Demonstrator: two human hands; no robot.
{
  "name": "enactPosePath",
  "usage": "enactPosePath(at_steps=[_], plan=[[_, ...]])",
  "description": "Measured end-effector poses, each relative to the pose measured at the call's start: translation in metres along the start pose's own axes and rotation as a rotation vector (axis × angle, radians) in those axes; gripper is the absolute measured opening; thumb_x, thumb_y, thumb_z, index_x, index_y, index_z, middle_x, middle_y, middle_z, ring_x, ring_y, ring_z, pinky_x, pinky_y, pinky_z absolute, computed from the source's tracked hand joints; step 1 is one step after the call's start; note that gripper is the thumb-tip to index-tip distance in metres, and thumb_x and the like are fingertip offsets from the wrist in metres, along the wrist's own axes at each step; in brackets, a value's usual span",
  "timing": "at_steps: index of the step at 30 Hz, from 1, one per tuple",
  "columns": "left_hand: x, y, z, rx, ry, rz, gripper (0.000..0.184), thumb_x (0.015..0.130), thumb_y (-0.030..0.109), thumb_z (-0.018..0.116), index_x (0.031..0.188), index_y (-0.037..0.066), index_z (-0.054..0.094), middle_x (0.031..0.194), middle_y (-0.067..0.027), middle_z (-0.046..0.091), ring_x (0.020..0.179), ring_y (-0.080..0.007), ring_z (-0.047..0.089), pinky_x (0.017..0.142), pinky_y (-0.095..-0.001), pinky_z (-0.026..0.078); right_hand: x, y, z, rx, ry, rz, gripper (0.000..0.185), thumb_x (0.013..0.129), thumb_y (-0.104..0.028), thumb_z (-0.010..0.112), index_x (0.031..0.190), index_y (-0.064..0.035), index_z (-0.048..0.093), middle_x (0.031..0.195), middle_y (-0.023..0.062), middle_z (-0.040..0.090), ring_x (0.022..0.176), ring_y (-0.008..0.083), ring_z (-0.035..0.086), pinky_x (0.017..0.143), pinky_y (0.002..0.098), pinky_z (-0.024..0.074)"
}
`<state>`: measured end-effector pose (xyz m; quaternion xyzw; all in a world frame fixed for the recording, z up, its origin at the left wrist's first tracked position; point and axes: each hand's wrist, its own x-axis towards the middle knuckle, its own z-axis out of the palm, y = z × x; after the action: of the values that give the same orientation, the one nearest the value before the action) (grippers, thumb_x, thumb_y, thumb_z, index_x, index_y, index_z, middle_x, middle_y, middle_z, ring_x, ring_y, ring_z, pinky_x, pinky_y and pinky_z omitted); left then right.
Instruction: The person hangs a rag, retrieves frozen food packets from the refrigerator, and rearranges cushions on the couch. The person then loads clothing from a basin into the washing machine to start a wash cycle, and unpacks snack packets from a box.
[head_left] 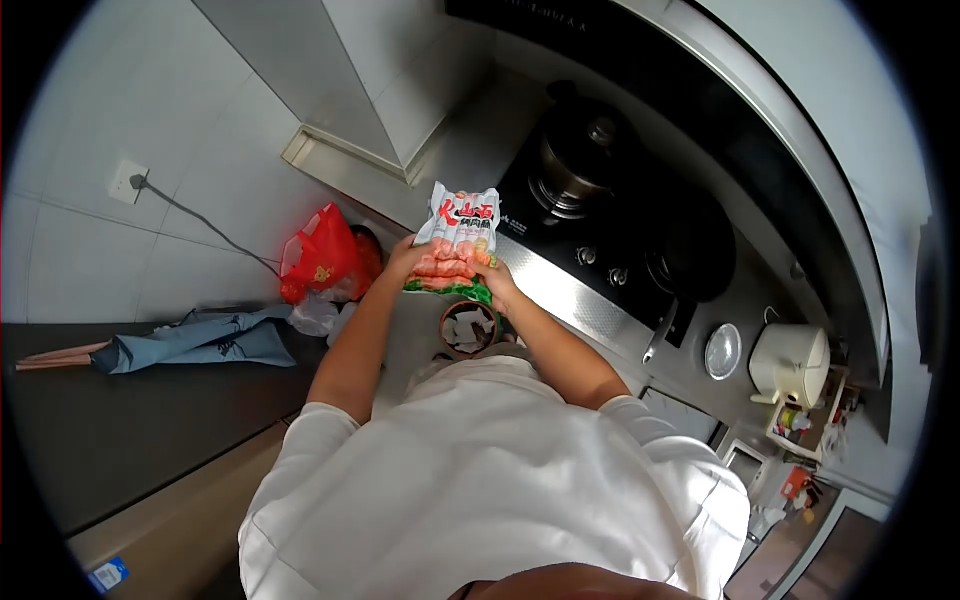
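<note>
A plastic packet of sausages (pixel 460 238), white at the top with red lettering and green at the bottom, is held up in front of my body. My left hand (pixel 404 262) grips its left edge. On the lower right side, my right hand (pixel 494 278) is closed on the same packet, with the thumb across its front. The packet's top edge looks sealed, and the fingers behind it are hidden. Below the packet, a round bin (pixel 468 328) with white scraps inside stands near my feet.
A gas stove (pixel 570 222) carries a lidded pot (pixel 580 150) and a dark wok (pixel 695 245). To its right are a metal dish (pixel 722 352) and a cream appliance (pixel 790 360). A red bag (pixel 322 255) and blue folded cloth (pixel 210 342) lie on the left counter.
</note>
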<state>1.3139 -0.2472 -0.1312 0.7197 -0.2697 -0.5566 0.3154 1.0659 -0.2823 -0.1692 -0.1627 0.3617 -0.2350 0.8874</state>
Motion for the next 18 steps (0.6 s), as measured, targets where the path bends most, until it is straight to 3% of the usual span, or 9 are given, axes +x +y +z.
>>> enactPosePath(at_steps=[2, 6, 8, 9, 13, 15, 16, 18], plan=[[-0.002, -0.001, -0.011, -0.3, 0.185, 0.016, 0.052, 0.095, 0.023, 0.073, 0.138, -0.001, 0.058, 0.124, -0.009, 0.068, 0.105, -0.0177, 0.066, 0.088, -0.0309, 0.053, 0.025, -0.003, -0.003, 0.0, 0.009, 0.02, 0.039, 0.098, -0.012, 0.069, 0.134, -0.0019, 0.056, 0.118, 0.0125, 0.068, 0.101, 0.0247, 0.071, 0.085, 0.0389, 0.0622], [-0.012, -0.019, -0.028, -0.567, 0.319, 0.098, 0.053, 0.097, 0.027, 0.069, 0.143, 0.003, 0.056, 0.129, -0.008, 0.067, 0.111, -0.0198, 0.065, 0.09, -0.034, 0.054, 0.07, -0.035, 0.015, 0.104, -0.005, 0.027, 0.039, 0.097, -0.013, 0.071, 0.132, -0.0039, 0.058, 0.119, 0.0109, 0.068, 0.101, 0.0243, 0.07, 0.085, 0.0399, 0.0608], [-0.03, -0.039, -0.028, -0.683, 0.447, -0.115, 0.05, 0.1, 0.029, 0.064, 0.144, 0.006, 0.055, 0.129, -0.0073, 0.068, 0.113, -0.021, 0.066, 0.093, -0.0364, 0.054, 0.104, -0.033, 0.022, 0.167, 0.054, 0.004, 0.036, 0.095, -0.015, 0.074, 0.128, -0.0053, 0.062, 0.116, 0.0077, 0.069, 0.096, 0.0221, 0.069, 0.083, 0.0388, 0.0588], [-0.046, -0.042, -0.021, -0.692, 0.47, -0.124, 0.05, 0.1, 0.029, 0.064, 0.144, 0.006, 0.055, 0.129, -0.0073, 0.068, 0.113, -0.021, 0.066, 0.093, -0.0364, 0.054, 0.127, -0.03, 0.02, 0.161, 0.046, 0.028, 0.036, 0.095, -0.015, 0.074, 0.128, -0.0053, 0.062, 0.116, 0.0077, 0.069, 0.096, 0.0221, 0.069, 0.083, 0.0388, 0.0588], [-0.092, -0.048, 0.025, -0.642, 0.367, -0.18, 0.041, 0.102, 0.03, 0.06, 0.138, 0.011, 0.06, 0.126, -0.007, 0.07, 0.112, -0.0207, 0.068, 0.093, -0.036, 0.055, 0.189, -0.037, 0.025, -0.105, 0.243, -0.033, 0.036, 0.094, -0.015, 0.074, 0.126, -0.0049, 0.063, 0.112, 0.0066, 0.07, 0.095, 0.0206, 0.068, 0.078, 0.0367, 0.0573], [-0.101, -0.056, 0.035, -0.608, 0.336, -0.196, 0.038, 0.103, 0.031, 0.059, 0.136, 0.012, 0.062, 0.125, -0.0068, 0.07, 0.111, -0.0206, 0.069, 0.093, -0.0356, 0.055, 0.221, -0.028, 0.013, -0.476, 0.207, -0.166, 0.043, 0.093, -0.023, 0.075, 0.127, -0.0021, 0.062, 0.114, 0.0103, 0.071, 0.097, 0.02, 0.068, 0.079, 0.0365, 0.0568], [-0.107, -0.054, 0.041, -0.542, 0.315, -0.229, 0.036, 0.103, 0.031, 0.059, 0.134, 0.013, 0.063, 0.125, -0.0066, 0.07, 0.11, -0.0206, 0.069, 0.093, -0.0352, 0.055, 0.192, -0.059, 0.029, -0.75, 0.292, -0.063, 0.054, 0.089, -0.031, 0.077, 0.129, 0.0019, 0.06, 0.119, 0.0176, 0.071, 0.103, 0.0254, 0.07, 0.086, 0.0384, 0.0556], [-0.112, -0.052, 0.047, -0.489, 0.29, -0.254, 0.035, 0.103, 0.032, 0.06, 0.131, 0.013, 0.064, 0.125, -0.0065, 0.07, 0.109, -0.0206, 0.07, 0.092, -0.0349, 0.055, 0.175, -0.058, 0.035, -0.892, 0.395, -0.175, 0.059, 0.087, -0.033, 0.077, 0.129, 0.0038, 0.059, 0.121, 0.021, 0.07, 0.106, 0.0289, 0.069, 0.089, 0.0393, 0.0547]])
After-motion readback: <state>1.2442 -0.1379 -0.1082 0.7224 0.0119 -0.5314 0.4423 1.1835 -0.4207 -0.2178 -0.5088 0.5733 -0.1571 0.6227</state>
